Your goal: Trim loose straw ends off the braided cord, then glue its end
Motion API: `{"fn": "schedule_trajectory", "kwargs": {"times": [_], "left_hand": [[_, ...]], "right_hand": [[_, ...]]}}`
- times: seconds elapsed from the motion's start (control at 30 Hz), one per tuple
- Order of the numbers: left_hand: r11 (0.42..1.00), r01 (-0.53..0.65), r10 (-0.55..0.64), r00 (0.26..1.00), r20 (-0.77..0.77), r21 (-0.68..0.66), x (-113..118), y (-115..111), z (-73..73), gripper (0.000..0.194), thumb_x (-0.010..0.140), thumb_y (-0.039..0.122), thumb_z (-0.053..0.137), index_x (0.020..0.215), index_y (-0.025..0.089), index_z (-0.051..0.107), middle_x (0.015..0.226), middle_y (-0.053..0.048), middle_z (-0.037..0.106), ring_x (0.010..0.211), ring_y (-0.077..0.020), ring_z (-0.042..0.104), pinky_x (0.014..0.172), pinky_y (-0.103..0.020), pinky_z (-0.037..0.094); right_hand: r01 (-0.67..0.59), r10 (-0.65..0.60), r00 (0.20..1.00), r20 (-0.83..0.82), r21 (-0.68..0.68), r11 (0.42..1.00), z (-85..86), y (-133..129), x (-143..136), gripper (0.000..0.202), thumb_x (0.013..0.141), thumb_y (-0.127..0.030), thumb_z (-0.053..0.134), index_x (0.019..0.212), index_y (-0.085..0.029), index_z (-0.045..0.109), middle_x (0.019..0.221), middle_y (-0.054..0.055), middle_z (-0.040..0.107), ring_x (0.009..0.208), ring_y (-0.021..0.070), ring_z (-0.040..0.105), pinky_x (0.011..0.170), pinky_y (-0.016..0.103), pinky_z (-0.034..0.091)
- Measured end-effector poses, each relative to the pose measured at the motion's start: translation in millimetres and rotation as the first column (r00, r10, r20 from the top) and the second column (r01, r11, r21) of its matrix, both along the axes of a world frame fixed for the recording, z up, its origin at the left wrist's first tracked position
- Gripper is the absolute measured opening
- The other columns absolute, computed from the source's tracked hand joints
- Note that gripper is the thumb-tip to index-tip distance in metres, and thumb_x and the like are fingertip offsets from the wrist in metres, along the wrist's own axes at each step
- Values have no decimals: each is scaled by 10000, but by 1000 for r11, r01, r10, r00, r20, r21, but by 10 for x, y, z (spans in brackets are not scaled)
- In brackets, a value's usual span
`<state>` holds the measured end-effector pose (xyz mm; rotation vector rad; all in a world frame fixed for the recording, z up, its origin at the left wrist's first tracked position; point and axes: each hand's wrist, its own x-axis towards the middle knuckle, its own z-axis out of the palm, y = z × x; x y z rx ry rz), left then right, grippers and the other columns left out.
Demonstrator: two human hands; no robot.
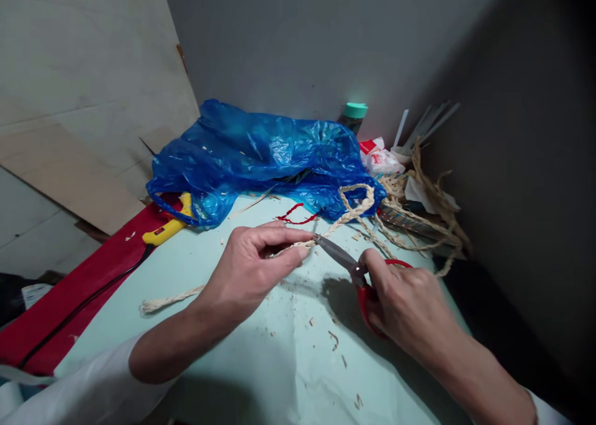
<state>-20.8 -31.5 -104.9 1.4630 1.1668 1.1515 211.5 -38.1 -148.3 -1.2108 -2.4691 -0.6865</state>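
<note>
Your L hand (261, 254) pinches the braided rope (349, 215) btwn thumb and fingers, about mid-table. Your R hand (410, 291) grips the scissors (357, 271) by the red handles, w/ blade tips at the rope right by your L fingertips; can't tell if they're cutting. The rope runs far R from your L hand into a loop by the blue bag (261, 146). Yellow tool (165, 231) w/ black cord lies far L; small scraps (334, 339) dot the table (279, 357) btwn your arms.
</note>
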Motion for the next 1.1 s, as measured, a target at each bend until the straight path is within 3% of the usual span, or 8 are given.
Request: {"fn": "schedule_trajectory", "kwargs": {"times": [0.17,0.3,0.5,0.63,0.77,0.87,1.0,1.1], "left_hand": [[997,51,-42,989,145,-61,-1,34,-79,151,796,172,725,880,248,825,852,13,735,748,-94,601,677,-209,456],[995,50,-36,987,154,-86,5,52,-107,148,797,185,733,902,236,824,806,6,718,707,-88,583,657,-206,447],[997,9,1,991,130,-78,14,45,-67,151,808,195,729,930,196,818,761,-6,717,663,-86,579,629,-200,452],[999,-4,11,992,123,-54,23,56,-80,151,794,167,735,909,207,825,814,-15,745,680,-91,598,646,-204,469],[999,-18,23,993,118,-40,32,68,-121,164,802,176,734,922,240,825,864,-17,761,705,-96,614,670,-213,483],[999,-17,20,993,116,-29,38,69,-135,166,800,166,736,912,248,826,910,-18,764,741,-102,623,688,-216,490],[999,-1,4,995,96,-34,48,57,-119,167,791,149,734,904,227,828,843,-19,744,712,-106,605,685,-234,492],[999,-1,3,998,67,-32,57,54,-105,180,788,136,725,912,217,827,767,-22,728,711,-123,608,707,-259,496]], "right_hand": [[-8,3,999,-49,-110,994,-52,-9,-3,148,767,-83,391,823,-199,464,447,-26,525,337,155,507,411,257,263],[-9,-13,992,-122,-179,984,-63,-6,-36,131,809,-101,393,836,-222,433,455,-35,509,344,165,483,412,267,268],[-115,-138,905,-403,-544,831,-76,-61,-127,125,911,-192,423,836,-264,354,599,-40,539,463,149,473,495,240,362],[-48,-183,916,-356,-553,832,-72,-84,-130,106,902,-203,432,835,-265,378,557,-49,487,439,160,419,474,258,307],[-91,-185,904,-385,-597,797,-53,-87,-129,112,910,-202,432,828,-262,384,583,-33,535,455,155,452,490,251,333],[-57,-153,933,-327,-553,831,-70,-68,-123,94,942,-243,417,849,-250,408,569,-31,550,438,158,481,473,251,316],[79,-118,986,-119,-295,952,-101,-25,-114,202,971,-386,444,886,-207,483,524,-9,581,392,185,530,444,266,226],[119,-128,991,-49,-162,980,-100,-10,-118,281,943,-462,504,905,-185,523,473,-13,572,364,200,545,438,270,165]]}}
